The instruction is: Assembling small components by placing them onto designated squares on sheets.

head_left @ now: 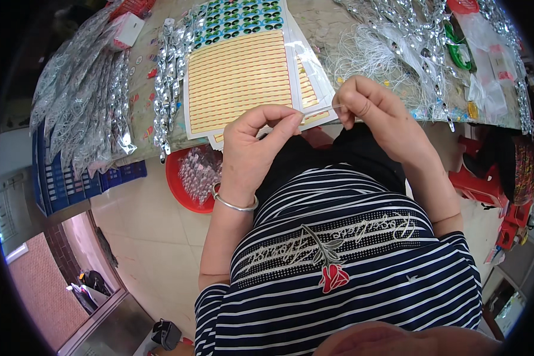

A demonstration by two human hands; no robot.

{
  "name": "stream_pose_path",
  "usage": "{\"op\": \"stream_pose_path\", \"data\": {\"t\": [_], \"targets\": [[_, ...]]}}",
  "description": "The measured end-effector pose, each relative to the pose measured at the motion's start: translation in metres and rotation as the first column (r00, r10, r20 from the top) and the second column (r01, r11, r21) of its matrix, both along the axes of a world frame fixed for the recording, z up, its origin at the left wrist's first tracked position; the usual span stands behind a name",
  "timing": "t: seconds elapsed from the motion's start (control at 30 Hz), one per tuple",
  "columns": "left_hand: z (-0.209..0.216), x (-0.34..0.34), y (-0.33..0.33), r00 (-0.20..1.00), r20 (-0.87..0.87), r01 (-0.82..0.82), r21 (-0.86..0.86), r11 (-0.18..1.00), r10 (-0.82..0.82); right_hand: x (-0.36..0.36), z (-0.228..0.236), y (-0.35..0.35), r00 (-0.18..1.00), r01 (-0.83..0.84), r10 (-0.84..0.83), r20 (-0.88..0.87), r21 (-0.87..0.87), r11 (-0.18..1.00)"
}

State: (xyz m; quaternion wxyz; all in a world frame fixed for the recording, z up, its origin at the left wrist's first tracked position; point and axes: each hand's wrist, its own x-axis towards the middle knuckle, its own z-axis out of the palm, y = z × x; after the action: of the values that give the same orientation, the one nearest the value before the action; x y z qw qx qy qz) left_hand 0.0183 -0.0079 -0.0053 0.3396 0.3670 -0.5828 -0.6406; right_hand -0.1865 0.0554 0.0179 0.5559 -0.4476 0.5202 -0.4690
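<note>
Blue crate [65, 184] sits left of the table [314, 24], draped with silver packets [83, 101]. Red basin [181, 178] under the table's near edge holds small clear-wrapped pieces. Yellow striped sticker sheet [240, 80] lies on the table above the hands. Left hand [258, 145] and right hand [371, 107] each pinch one thin white thread [320, 109], stretched between them just off the table edge.

Open gap below the table edge [374, 121] (sticker sheets [240, 80], thread tangle [368, 56] crowding above).
</note>
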Motion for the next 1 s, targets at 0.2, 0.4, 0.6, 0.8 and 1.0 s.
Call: {"op": "stream_pose_path", "data": {"t": [0.2,0.4,0.6,0.8,1.0], "targets": [[0.002,-0.009,0.006,0.994,-0.078,-0.068,0.041,0.997,0.072,0.009,0.011,0.001,0.989,0.036,-0.033,0.144,-0.021,0.999],[0.006,-0.01,0.006,0.988,-0.135,-0.067,0.074,0.995,0.077,0.021,0.005,-0.006,0.793,-0.218,-0.219,-0.569,-0.6,0.77],[0.002,-0.009,0.003,0.976,-0.215,0.013,0.169,0.985,0.024,0.028,-0.005,-0.007,0.615,-0.363,-0.351,-0.706,-0.648,0.67],[0.011,-0.013,0.007,0.984,-0.17,-0.018,0.163,0.986,0.046,0.026,-0.004,-0.005,0.659,-0.308,-0.32,-0.681,-0.632,0.711],[0.008,-0.01,0.005,0.992,-0.122,0.018,0.092,0.996,-0.007,0.017,-0.009,-0.008,0.824,-0.104,-0.218,-0.522,-0.518,0.849]]}}
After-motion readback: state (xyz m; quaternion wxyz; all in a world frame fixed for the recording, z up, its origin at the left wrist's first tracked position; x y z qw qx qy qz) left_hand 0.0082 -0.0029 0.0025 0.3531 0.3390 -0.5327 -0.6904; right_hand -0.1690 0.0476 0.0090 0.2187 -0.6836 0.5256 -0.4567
